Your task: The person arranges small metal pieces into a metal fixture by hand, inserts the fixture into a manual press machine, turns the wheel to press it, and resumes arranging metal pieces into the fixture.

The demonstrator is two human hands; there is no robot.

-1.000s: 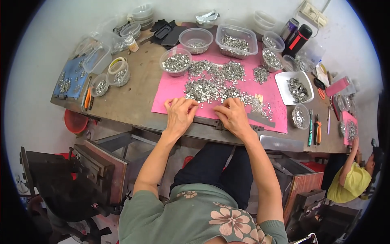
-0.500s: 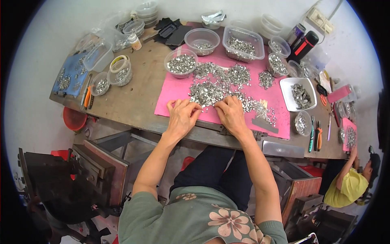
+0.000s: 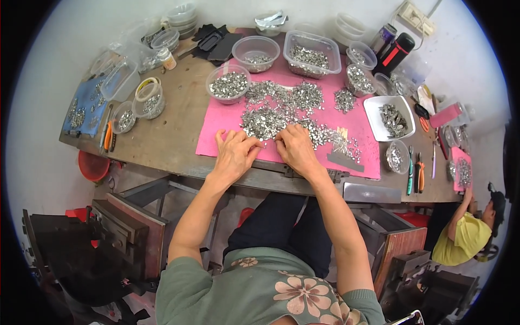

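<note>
A heap of small silvery metal pieces (image 3: 281, 111) is spread over a pink mat (image 3: 216, 135) on a wooden workbench. My left hand (image 3: 235, 154) lies palm down on the mat's near edge, fingers touching the nearest pieces. Beside it my right hand (image 3: 295, 149) is also palm down, its fingertips in the pieces. The two hands nearly meet at the fingertips. Whether either one pinches a piece is hidden by the fingers.
Clear plastic bowls and tubs of metal pieces (image 3: 228, 84) (image 3: 312, 52) ring the mat, with a white tray (image 3: 391, 115) at the right. Pliers (image 3: 107, 135) lie at the left, more tools (image 3: 416, 172) at the right. A person in yellow (image 3: 463, 233) sits lower right.
Both hands have drawn slightly closer together at the near edge of the heap. The view has shifted a little; the bench otherwise looks the same.
</note>
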